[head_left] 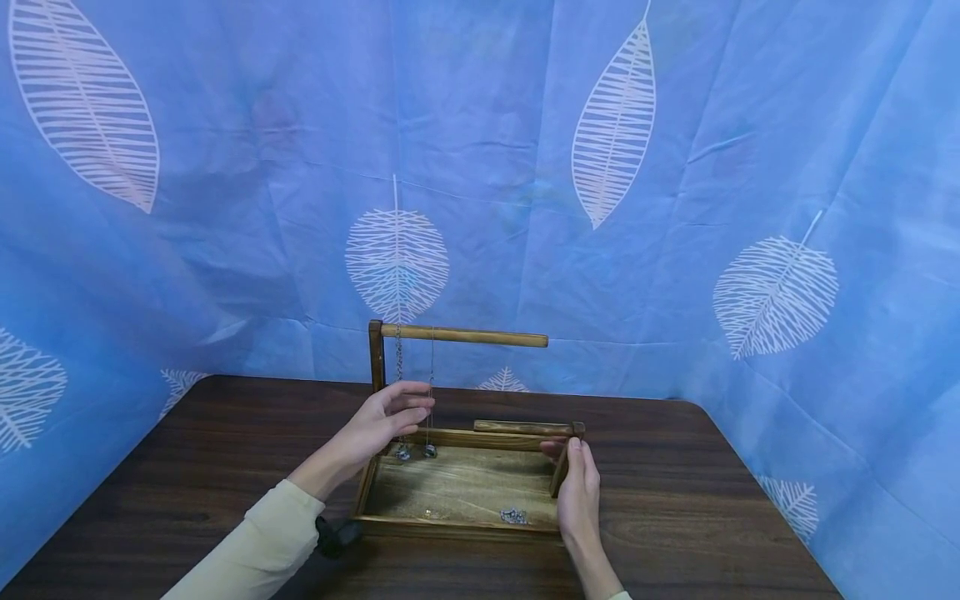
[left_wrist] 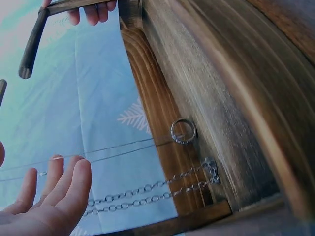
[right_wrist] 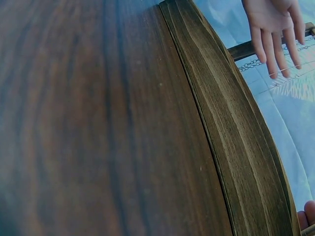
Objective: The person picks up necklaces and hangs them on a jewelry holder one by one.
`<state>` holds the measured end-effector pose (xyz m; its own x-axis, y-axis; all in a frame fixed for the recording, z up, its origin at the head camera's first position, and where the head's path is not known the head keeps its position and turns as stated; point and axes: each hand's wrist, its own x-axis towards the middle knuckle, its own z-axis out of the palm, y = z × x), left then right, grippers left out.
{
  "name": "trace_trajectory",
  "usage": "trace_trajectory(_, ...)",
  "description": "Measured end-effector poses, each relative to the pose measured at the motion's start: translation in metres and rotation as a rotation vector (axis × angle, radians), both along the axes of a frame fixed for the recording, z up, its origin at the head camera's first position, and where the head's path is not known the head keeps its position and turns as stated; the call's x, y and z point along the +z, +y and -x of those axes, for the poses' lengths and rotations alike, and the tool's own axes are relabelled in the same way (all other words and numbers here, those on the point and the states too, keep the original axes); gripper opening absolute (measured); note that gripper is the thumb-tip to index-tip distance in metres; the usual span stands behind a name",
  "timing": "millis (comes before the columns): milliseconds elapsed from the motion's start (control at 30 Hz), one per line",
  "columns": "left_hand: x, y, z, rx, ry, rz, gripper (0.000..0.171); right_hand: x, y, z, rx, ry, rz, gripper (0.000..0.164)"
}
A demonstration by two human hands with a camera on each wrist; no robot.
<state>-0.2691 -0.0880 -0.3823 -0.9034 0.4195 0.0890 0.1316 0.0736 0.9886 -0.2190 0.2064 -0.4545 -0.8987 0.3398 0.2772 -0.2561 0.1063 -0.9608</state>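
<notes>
A wooden jewelry stand [head_left: 465, 527] has a shallow tray, a tall post with a long bar at the left and a short post with a bar at the right. From the long bar [head_left: 480, 336] hang a thick-linked chain necklace [head_left: 399, 354] and a thin necklace [head_left: 432, 354] with a ring pendant [left_wrist: 183, 132]. My left hand [head_left: 390, 419], fingers extended and slightly bent, is beside these chains; its fingertips overlap the thin one. My right hand [head_left: 579, 492] grips the short right post [head_left: 558, 477], fingers partly hidden behind it.
Inside the tray, near its front wall, lie a small heap of silver chain [head_left: 513, 517] and a tiny shiny piece [head_left: 428, 512]. The stand rests on a dark wooden table [head_left: 675, 500]. Behind hangs a blue curtain [head_left: 487, 125] with white leaf prints.
</notes>
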Motion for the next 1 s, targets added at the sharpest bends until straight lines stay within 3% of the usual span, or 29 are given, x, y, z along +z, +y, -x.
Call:
trace_trajectory(167, 0.001, -0.009, -0.006, 0.017, 0.009, -0.004, 0.049, 0.001, 0.000, 0.000, 0.006, -0.001, 0.007, 0.055)
trace_trajectory(267, -0.001, -0.013, -0.010, -0.004, 0.002, 0.001, 0.049, 0.001, 0.000, -0.001, 0.008, -0.008, 0.007, 0.055)
trace_trajectory(667, -0.034, -0.009, -0.017, -0.313, -0.038, 0.122, 0.040, -0.001, -0.001, -0.001, 0.001, -0.013, 0.000, 0.055)
trace_trajectory(833, -0.044, -0.006, -0.017, -0.365, -0.090, 0.200, 0.038, -0.001, -0.001, -0.001, 0.007, -0.005, 0.005, 0.056)
trace_trajectory(1000, -0.051, -0.005, -0.015, -0.389, -0.047, 0.292, 0.026, 0.000, -0.001, -0.001, 0.011, -0.004, -0.002, 0.056)
